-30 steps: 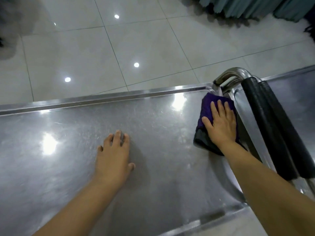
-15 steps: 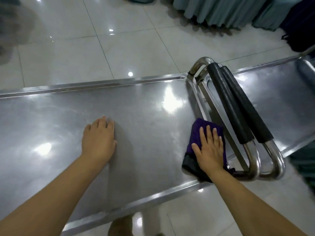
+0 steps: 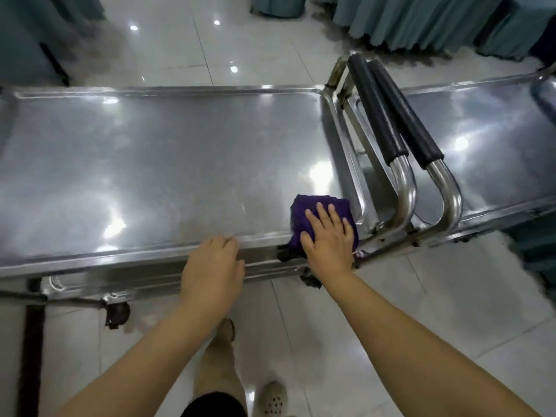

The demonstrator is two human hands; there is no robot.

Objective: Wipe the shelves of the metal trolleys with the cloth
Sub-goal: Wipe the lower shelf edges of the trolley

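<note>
The cloth (image 3: 299, 206) lies on the near right corner of the shelf (image 3: 180, 164), under the right hand (image 3: 329, 239). Its straight, slightly spread fingers press the cloth flat, and purple shows past the fingertips. The left hand (image 3: 212, 266) rests on the near rim (image 3: 120, 255), fingers together and bent; grip unclear.

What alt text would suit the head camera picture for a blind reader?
A person's right hand presses a purple cloth flat on the near right corner of a metal trolley shelf, while the left hand rests on its near rim. A second trolley stands alongside, black handles between them.
</note>
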